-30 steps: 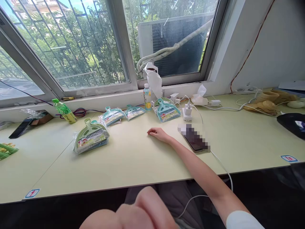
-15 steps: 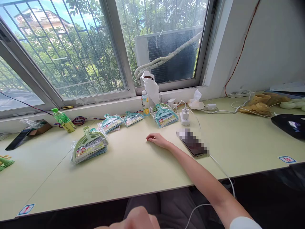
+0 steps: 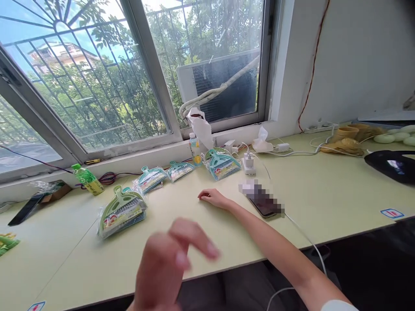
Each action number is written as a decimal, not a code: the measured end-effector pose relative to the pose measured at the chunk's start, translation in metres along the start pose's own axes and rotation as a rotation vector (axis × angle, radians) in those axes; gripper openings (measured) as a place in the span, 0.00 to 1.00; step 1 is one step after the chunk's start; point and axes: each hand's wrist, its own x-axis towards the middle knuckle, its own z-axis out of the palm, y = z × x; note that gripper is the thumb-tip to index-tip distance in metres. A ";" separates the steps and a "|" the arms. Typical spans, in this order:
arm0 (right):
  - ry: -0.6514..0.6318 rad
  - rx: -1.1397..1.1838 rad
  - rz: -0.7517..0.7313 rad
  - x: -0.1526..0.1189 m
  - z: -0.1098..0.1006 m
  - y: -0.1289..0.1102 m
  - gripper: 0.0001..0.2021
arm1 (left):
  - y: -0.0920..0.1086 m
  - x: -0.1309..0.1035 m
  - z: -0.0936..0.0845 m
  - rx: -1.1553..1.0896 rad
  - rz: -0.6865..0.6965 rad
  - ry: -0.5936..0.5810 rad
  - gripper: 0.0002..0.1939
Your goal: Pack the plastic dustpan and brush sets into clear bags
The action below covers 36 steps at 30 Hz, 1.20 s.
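At the far left of the worktop, a green-capped bottle leans beside a coil of dark cable, in the same place as a second ago. Nearer the front, the green dustpan-and-brush set lies in clear wrap on top of a blue one, also unmoved, with a pale blue set just behind it to the right. The clearest change is the left hand: only a blurred shape at the bottom edge before, it has risen into view above the worktop's front edge, its fingers bent and spread apart with nothing between them. Further back lies a small teal set, next to a labelled bottle. The right hand has kept its place on the worktop, fingers loosely curled; whether their tips meet I cannot tell. Behind it rests another teal set, then a white charger and a phone. The view has tilted upward, yet the sets keep their arrangement, and neither hand touches one.
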 end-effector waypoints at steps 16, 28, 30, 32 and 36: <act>0.034 0.024 -0.007 0.006 0.009 0.001 0.10 | -0.323 0.116 -0.106 1.265 -0.620 -0.081 0.22; 0.142 -0.511 -0.197 -0.005 0.009 -0.003 0.32 | -0.241 0.055 -0.073 1.199 -0.392 -0.089 0.20; 0.101 -0.527 -0.194 -0.004 0.011 0.000 0.28 | -0.240 0.051 -0.078 1.201 -0.483 0.086 0.15; 0.062 -0.527 -0.196 -0.003 0.011 0.002 0.22 | -0.243 0.052 -0.084 1.173 -0.615 0.157 0.15; 0.036 -0.482 -0.234 -0.002 0.007 0.001 0.14 | -0.249 0.058 -0.090 0.779 -0.838 0.215 0.16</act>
